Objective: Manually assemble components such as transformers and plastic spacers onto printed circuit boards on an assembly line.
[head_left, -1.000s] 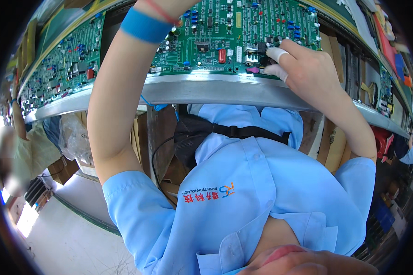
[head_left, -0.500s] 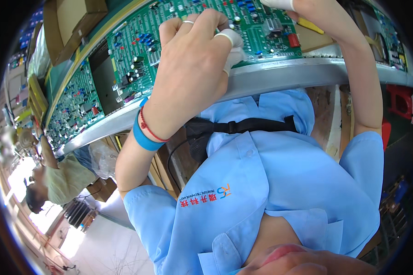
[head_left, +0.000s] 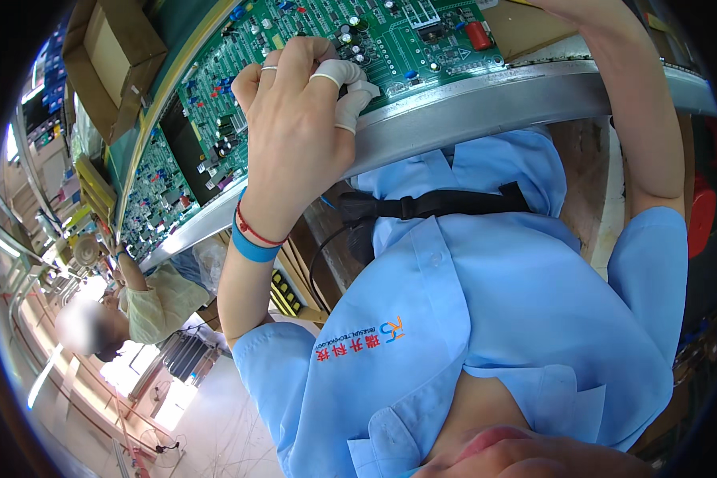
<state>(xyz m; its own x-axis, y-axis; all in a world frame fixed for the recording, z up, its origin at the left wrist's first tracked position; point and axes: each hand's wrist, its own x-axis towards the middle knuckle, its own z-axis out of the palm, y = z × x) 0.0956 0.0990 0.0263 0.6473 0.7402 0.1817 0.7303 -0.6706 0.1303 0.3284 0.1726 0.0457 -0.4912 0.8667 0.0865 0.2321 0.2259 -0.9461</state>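
Observation:
My left hand [head_left: 301, 119] is bent over the near part of a green circuit board [head_left: 394, 68] crowded with small components. Its fingers are curled, and the white-covered thumb and index finger press together close above the board. Whatever may be pinched there is too small or hidden to make out. A blue band and a red string circle that wrist. A red cylindrical component [head_left: 478, 36] stands near the board's right edge. My right forearm [head_left: 633, 119] reaches up past the top edge of the picture, where the hand is cut off.
A metal rail [head_left: 486, 102] runs along the front of the boards. Another populated board [head_left: 155, 187] lies to the left, past a dark gap. An open cardboard box [head_left: 107, 56] stands at the far left. Another person [head_left: 167, 303] works at the lower left.
The view has shifted, so the board appears higher and further left. My left hand has moved toward the board's near edge, its fingers still pinched. My right hand has left the picture at the top.

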